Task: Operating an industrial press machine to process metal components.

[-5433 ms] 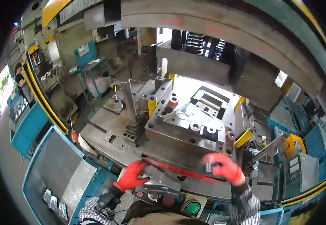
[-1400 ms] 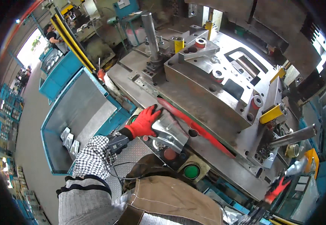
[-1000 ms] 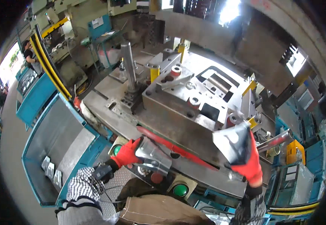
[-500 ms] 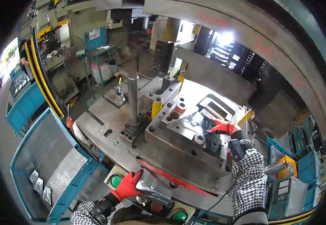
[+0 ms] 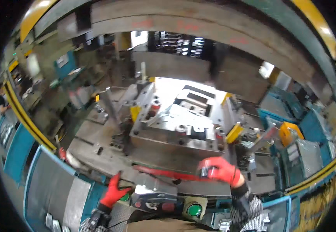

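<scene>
A small grey metal piece (image 5: 208, 171), low and right of centre, sits pinched in the red-gloved right hand (image 5: 221, 171) just before the grey press die (image 5: 179, 129). The left hand (image 5: 113, 190), fingers spread, rests beside a green round button (image 5: 124, 196) at lower left. A yellow block (image 5: 234, 132) marks the die's right corner.

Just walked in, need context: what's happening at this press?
A person in red gloves stands at a stamping press. The left hand rests by the left green button on the control box. The right hand hovers over the front edge of the die, apparently gripping a small dark part. A second green button is untouched.
</scene>
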A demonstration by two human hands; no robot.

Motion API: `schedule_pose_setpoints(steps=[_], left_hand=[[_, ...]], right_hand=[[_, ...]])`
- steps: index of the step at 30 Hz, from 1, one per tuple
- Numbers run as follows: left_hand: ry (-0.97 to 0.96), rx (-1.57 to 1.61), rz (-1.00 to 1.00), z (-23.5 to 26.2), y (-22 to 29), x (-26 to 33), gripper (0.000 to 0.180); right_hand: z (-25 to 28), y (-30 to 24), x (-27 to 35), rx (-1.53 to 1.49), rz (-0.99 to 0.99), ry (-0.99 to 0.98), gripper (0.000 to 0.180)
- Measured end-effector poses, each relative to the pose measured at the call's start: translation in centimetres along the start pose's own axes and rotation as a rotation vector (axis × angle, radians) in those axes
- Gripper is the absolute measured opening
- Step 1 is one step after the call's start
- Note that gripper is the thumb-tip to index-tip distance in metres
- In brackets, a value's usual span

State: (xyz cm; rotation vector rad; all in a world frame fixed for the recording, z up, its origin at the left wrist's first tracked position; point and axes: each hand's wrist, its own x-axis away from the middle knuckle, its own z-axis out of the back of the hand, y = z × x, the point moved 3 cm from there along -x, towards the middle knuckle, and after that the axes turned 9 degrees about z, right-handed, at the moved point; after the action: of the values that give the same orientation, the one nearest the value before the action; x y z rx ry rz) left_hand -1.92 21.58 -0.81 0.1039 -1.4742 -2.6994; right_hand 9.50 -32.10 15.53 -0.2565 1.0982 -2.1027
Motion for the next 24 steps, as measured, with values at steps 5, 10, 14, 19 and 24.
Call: schedule_pose_setpoints(steps=[5, 10, 14, 19, 24], left_hand=[[-0.172, 0.541, 0.306, 2.5, -14.3, 3.0, 0.095], [-0.329, 0.461, 0.474, 4.6, -12.8, 4.2, 0.074], [-0.192, -0.217, 0.397, 13.8, -14.7, 3.4, 0.068], [-0.077, 0.039, 0.430, 4.8, -16.8, 2.9, 0.074], [-0.029, 0.209, 0.435, -0.9, -16.7, 3.3, 0.084]], right_hand=[[-18.0, 11.9, 23.6, -0.199, -0.560, -0.238, 0.098], [-29.4, 14.6, 25.5, 0.099, -0.894, 0.263, 0.113], [-30.5, 12.6, 23.8, 0.177, -1.019, 0.391, 0.120], [-30.5, 11.5, 23.3, 0.211, -1.066, 0.376, 0.123], [-30.8, 11.7, 23.8, 0.241, -1.060, 0.370, 0.124]])
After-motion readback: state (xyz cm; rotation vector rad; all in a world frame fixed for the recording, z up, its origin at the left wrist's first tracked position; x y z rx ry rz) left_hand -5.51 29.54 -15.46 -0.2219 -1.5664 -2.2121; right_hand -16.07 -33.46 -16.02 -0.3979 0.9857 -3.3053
